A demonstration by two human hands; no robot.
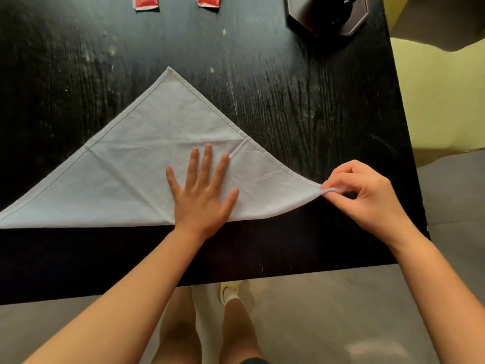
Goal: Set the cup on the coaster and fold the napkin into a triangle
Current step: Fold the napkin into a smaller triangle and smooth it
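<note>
A: Napkin (126, 177), state?
B: Pale grey-white cloth, stitched hem, folded into a triangle. Apex points to upper centre of the frame; long folded edge runs along the lower left, and its left tip leaves the frame there. Crease lines cross the cloth. Right tip is lifted off the dark surface (301, 106).
A: Coaster (351, 23) and cup (341, 11)?
B: Upper right of frame. Dark octagonal coaster; a dark object sits on it, probably the cup, too dim to confirm.
</note>
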